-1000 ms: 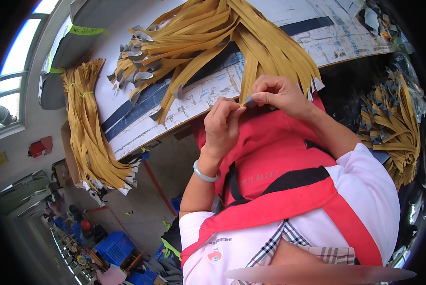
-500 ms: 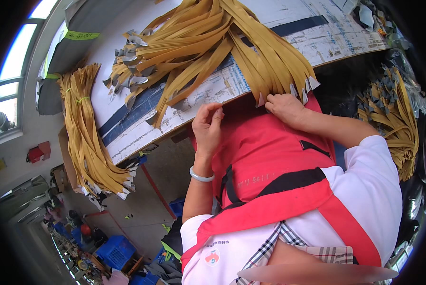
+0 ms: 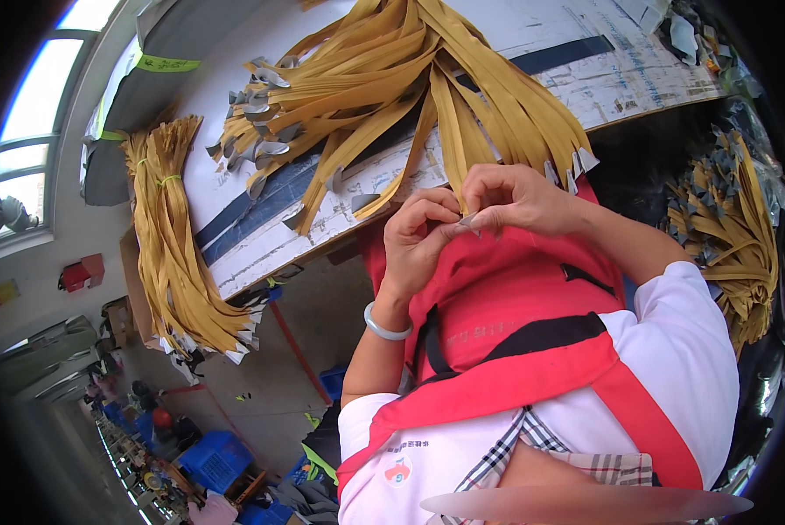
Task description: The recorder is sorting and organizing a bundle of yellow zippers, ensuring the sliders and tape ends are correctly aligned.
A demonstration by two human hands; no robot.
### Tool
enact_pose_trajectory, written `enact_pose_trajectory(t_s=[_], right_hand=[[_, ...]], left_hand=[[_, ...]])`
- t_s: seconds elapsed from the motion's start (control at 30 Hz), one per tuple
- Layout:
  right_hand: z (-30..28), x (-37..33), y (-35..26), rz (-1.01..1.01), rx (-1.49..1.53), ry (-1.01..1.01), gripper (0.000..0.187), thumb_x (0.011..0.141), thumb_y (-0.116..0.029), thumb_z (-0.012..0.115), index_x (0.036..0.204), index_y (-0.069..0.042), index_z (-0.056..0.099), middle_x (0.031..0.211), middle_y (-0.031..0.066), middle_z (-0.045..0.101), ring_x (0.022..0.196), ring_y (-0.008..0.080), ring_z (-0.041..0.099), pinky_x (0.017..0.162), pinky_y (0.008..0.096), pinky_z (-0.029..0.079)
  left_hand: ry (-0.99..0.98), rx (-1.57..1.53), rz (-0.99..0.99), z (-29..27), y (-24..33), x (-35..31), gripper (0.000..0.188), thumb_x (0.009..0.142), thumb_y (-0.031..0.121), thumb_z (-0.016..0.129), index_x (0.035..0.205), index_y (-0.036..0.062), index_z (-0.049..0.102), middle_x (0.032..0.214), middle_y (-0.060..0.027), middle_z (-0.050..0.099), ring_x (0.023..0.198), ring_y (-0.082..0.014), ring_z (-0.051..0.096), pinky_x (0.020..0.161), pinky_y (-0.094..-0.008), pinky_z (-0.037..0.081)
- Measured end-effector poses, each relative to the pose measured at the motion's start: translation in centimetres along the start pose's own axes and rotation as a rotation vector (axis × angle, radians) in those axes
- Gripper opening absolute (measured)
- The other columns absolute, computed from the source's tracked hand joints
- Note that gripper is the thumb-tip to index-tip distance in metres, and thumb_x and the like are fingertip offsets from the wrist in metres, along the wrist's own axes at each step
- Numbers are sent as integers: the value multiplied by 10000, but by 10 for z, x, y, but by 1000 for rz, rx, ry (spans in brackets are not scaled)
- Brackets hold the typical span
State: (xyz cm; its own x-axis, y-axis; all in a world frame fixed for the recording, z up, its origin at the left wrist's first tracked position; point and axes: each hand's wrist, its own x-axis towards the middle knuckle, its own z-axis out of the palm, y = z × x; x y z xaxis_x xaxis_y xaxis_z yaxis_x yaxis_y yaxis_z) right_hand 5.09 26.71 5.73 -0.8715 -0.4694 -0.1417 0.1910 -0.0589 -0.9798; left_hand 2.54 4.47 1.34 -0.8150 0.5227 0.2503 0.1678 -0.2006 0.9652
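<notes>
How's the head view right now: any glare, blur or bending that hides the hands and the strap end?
Head view: both hands and the yellow strap they pinch are sharp and evenly lit. The window at the far left is blown out white. Fisheye bends the table edge and blackens the corners. A blurred pale smear crosses the bottom edge; the floor clutter at lower left is soft.
</notes>
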Motion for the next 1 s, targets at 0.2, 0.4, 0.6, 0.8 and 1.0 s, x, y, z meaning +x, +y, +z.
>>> enact_pose_trajectory(t_s=[0.2,0.4,0.6,0.8,1.0], right_hand=[[-15,20,2,72,-84,-120,151,886,-118,730,947,-20,633,855,10,655,781,65,615,691,215,504],[-7,28,-8,100,28,-51,156,883,-126,732,910,-20,620,831,16,652,731,65,609,616,227,496],[-1,46,22,-335,-711,308,35,903,-24,619,900,-20,584,815,19,633,698,82,597,622,227,485],[1,39,26,-293,-73,274,56,950,-68,627,952,-14,613,788,5,606,727,83,582,652,236,479],[-1,34,22,14,140,241,197,982,-228,639,969,-32,626,787,15,619,700,68,589,645,225,492]], left_hand=[[14,-244,-183,-10,-10,7,130,829,-61,714,925,-8,645,999,-63,641,938,-141,608,842,-267,489],[43,-310,-293,-14,-10,15,116,882,-62,670,970,-5,618,971,-60,647,842,-125,645,769,-240,534],[351,129,38,18,-10,15,67,922,-74,628,956,-24,598,914,-58,625,768,-126,657,733,-253,569],[216,-2,-64,-7,1,26,258,906,-85,632,1159,-47,601,1209,-106,541,798,-139,649,696,-266,575],[78,179,-26,-18,-8,12,91,898,-117,611,954,-47,628,868,-62,622,716,-117,616,651,-221,514]])
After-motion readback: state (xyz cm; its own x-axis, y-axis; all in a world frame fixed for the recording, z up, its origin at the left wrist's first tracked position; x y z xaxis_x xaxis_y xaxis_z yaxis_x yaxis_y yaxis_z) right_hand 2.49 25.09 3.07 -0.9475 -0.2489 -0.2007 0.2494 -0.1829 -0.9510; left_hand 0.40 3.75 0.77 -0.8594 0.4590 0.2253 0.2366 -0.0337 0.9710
